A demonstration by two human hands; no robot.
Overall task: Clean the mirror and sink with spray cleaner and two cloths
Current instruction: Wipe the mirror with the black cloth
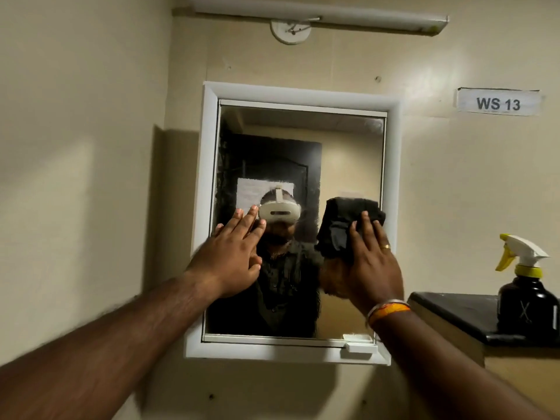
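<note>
A white-framed mirror (pixel 348 153) hangs on the cream wall ahead of me. My left hand (pixel 233 253) lies flat with straight fingers against the glass at the mirror's left side. My right hand (pixel 368 262) presses a crumpled black cloth (pixel 342 222) against the glass at the right, fingers spread over it. A dark spray bottle (pixel 527 295) with a white and yellow trigger head stands on a black ledge at the far right, apart from both hands. No sink and no second cloth are in view.
The black ledge (pixel 454 313) juts from the wall to the right of the mirror. A tube light (pixel 318 13) runs above. A paper label reading WS 13 (pixel 498 103) is taped at the upper right.
</note>
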